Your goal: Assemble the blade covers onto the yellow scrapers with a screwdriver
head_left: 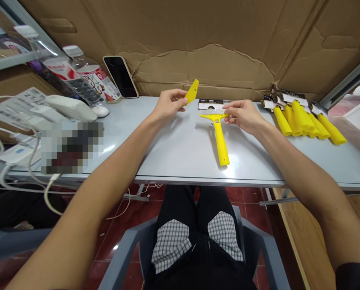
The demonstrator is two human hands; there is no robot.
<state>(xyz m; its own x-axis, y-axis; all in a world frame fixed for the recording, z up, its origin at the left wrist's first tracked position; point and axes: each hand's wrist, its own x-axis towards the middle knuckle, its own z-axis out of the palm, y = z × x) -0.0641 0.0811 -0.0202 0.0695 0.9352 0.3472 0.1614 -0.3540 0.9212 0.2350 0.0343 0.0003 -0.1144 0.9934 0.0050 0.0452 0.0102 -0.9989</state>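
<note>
Raised above the table, my left hand (171,105) pinches a flat yellow plastic plate (192,92) with a small hole in it. My right hand (240,114) has its fingers closed at the right end of the head of a yellow scraper handle (221,141). The handle's grip points toward me, and a see-through strip runs along its wide head. Just behind the head lies a black and white card (210,104). Small metal screws (211,125) are on the tabletop left of the handle.
Several yellow handles with tags (303,117) are piled at the right. At the left stand bottles (97,80), a phone (121,76) leaning on the cardboard, a white scanner-like device (73,106) and white cables (31,161). A cardboard wall (204,32) closes off the table's back.
</note>
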